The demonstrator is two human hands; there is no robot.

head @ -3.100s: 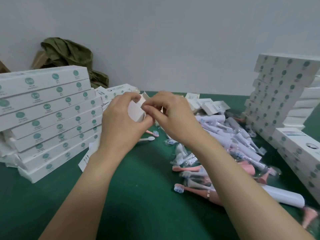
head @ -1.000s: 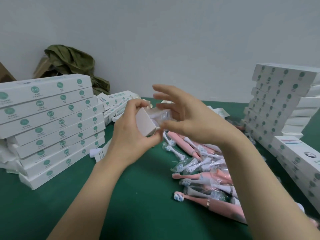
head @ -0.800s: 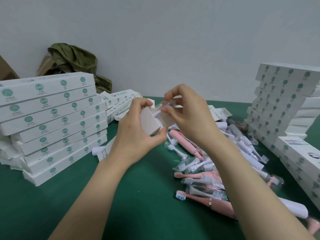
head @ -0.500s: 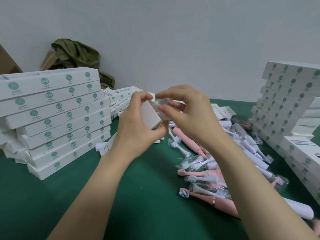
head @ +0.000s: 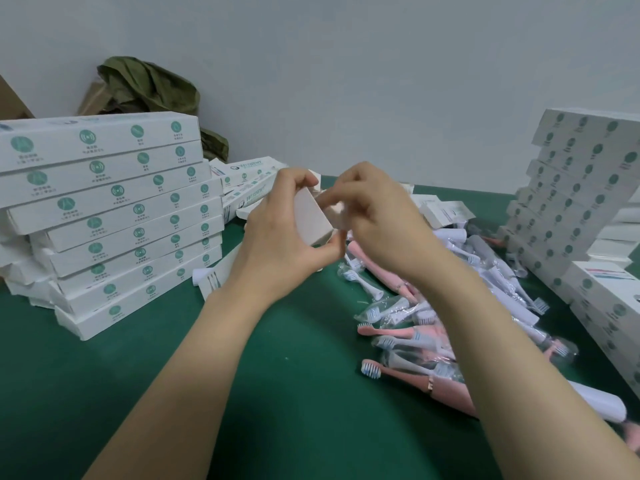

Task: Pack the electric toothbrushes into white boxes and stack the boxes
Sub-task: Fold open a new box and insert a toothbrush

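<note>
Left hand (head: pixel 280 237) first: it is curled round the white box (head: pixel 310 221), thumb under the lower corner and fingers hooked over the top edge. It holds the box off the green table (head: pixel 277 393) with one end turned toward my other hand, so that end is steady and easy to work on. Right hand (head: pixel 377 223) is closed in a pinch at that same end, thumb and forefinger meeting on what I take to be the flap. My own fingers hide the spot, so I cannot say whether the flap is tucked or whether a brush is already inside. I judge this to be the closing of one box, with plenty of the job left. The loose toothbrushes (head: pixel 415 317), many in clear wrap, lie heaped just under and beside my right forearm, handy for the next pick. Closed-looking boxes sit in the left stack (head: pixel 114 216) near my left wrist and the right stack (head: pixel 571 202) beyond the heap, so either side could take this one. More boxes (head: pixel 249 188) and small paper inserts (head: pixel 446 211) lie behind my hands. The left stack's lower boxes are skewed, so I would set the next one down squarely.
</note>
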